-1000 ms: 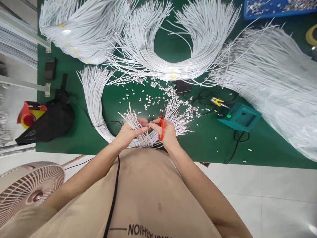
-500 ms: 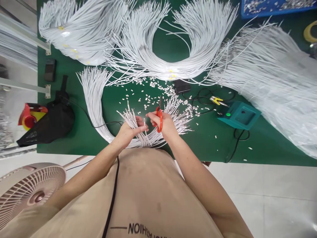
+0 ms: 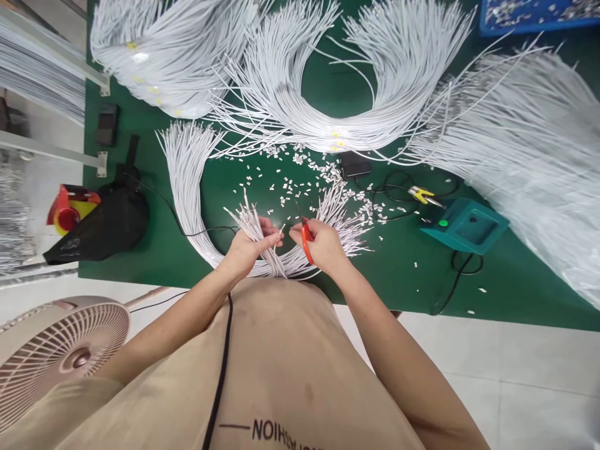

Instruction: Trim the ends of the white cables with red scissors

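Observation:
My left hand [image 3: 247,249] is closed round a bunch of white wires [image 3: 250,222], their cut ends fanning up above the fingers. One wire end sticks out near the thumb tip, toward the other hand. Red-handled scissors [image 3: 307,239] are in my right hand [image 3: 324,245], with their dark blades pointing up and away from me. The right fingertips are a short gap from the left thumb. Beneath both hands a curved bundle of white wires [image 3: 182,181] lies along the table's near edge, its other ends [image 3: 335,212] spread behind the right hand.
Small white offcuts [image 3: 300,159] litter the green table [image 3: 398,275]. Large white wire bundles [image 3: 323,122] lie across the back. A teal box [image 3: 464,225], yellow-handled pliers [image 3: 420,194] and black cables are at right. A black bag [image 3: 105,219] and red tape dispenser [image 3: 70,209] sit left.
The whole view has shifted, so things appear farther right. The scissors have turned in my right hand, and the wire end by my left thumb now leans toward the right.

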Demonstrator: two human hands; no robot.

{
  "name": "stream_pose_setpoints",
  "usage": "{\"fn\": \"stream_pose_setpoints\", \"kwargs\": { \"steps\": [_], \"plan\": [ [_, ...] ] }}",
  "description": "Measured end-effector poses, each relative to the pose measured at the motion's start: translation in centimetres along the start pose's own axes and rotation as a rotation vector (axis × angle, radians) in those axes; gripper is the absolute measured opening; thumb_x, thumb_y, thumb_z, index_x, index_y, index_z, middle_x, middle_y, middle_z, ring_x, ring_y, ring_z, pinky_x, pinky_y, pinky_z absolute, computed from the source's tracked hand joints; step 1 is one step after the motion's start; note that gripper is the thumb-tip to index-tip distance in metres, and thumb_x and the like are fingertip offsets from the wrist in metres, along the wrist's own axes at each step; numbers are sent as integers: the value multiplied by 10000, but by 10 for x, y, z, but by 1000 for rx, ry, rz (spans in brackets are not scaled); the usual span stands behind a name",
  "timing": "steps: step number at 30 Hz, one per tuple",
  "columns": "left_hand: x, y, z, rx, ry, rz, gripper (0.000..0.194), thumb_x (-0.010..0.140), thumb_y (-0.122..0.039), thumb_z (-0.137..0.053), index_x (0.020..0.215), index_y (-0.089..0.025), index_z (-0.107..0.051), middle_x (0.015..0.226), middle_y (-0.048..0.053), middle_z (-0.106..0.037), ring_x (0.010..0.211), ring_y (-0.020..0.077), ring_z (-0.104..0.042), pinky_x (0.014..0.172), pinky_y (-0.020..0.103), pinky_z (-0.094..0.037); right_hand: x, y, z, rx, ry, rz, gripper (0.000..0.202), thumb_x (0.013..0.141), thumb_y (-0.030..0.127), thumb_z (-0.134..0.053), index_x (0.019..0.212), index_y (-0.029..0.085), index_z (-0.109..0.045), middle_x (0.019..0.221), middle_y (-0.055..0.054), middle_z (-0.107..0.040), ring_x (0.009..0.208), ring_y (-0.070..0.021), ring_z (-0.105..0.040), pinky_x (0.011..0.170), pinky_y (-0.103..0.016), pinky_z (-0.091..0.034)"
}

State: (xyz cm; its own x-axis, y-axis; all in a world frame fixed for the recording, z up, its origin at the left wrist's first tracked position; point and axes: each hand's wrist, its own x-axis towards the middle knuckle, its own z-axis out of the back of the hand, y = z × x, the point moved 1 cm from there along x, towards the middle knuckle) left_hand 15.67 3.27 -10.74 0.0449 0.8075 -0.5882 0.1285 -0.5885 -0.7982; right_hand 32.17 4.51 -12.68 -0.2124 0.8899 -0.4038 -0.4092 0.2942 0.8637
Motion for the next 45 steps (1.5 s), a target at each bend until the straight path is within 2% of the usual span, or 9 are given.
{"fn": "stream_pose_setpoints", "kwargs": {
  "steps": [3,7,15,22,28,34,40,42,45],
  "plan": [
    [1,-1,-1,-18,14,-18,306,619,-220,-733,794,-166,-489,731,-17,-601,667,121,-601,678,263,-442,-6,-5,1,-338,38,55,218,766,375,-541,751,181,-640,782,-35,-611,697,-134,-548,599,-231,-352],
    [1,-1,-3,-3,28,-33,292,628,-222,-724,774,-168,-478,724,-26,-579,654,112,-587,672,259,-429,-12,0,-2,-519,59,98,245,798,402,-501,750,200,-631,761,-23,-603,684,-134,-549,574,-234,-325],
    [0,-2,-3,56,13,-36,314,619,-274,-722,779,-175,-470,701,-30,-581,649,124,-587,682,280,-431,-12,12,-1,-671,72,111,253,817,367,-481,769,188,-654,786,-50,-639,746,-176,-575,666,-273,-347],
    [-2,-3,-3,176,-37,-72,323,590,-286,-738,760,-177,-486,701,-27,-590,654,135,-578,667,283,-431,-12,11,0,-706,67,112,261,820,378,-474,785,192,-654,795,-57,-632,755,-185,-563,632,-274,-342],
    [-2,-3,-4,114,44,-54,286,650,-278,-700,741,-173,-450,715,5,-626,667,147,-608,690,300,-451,-13,8,-2,-747,32,155,250,819,360,-482,788,180,-652,782,-59,-628,760,-188,-557,635,-279,-343],
    [-2,-4,-2,108,80,-15,272,689,-295,-666,711,-179,-421,750,28,-648,619,128,-589,613,270,-440,-14,8,-1,-729,56,155,271,831,377,-463,804,185,-652,794,-60,-629,776,-189,-557,636,-274,-348],
    [-2,-5,-2,116,80,-25,275,697,-316,-651,712,-186,-408,680,8,-627,546,105,-531,544,245,-399,-12,4,1,-659,96,113,242,799,371,-502,767,181,-648,802,-64,-620,763,-177,-553,632,-261,-350],
    [-1,-5,-2,114,91,-16,276,705,-312,-643,711,-188,-397,695,14,-631,544,102,-520,538,243,-392,-10,1,3,-517,85,78,246,775,387,-521,721,180,-640,761,-47,-605,707,-159,-539,603,-251,-347],
    [-1,-5,-2,102,131,-7,285,711,-306,-639,705,-190,-378,706,22,-632,550,101,-509,535,244,-389,-4,1,4,-68,30,17,249,762,387,-523,781,167,-638,737,-19,-591,655,-130,-514,597,-236,-363]
  ]
}}
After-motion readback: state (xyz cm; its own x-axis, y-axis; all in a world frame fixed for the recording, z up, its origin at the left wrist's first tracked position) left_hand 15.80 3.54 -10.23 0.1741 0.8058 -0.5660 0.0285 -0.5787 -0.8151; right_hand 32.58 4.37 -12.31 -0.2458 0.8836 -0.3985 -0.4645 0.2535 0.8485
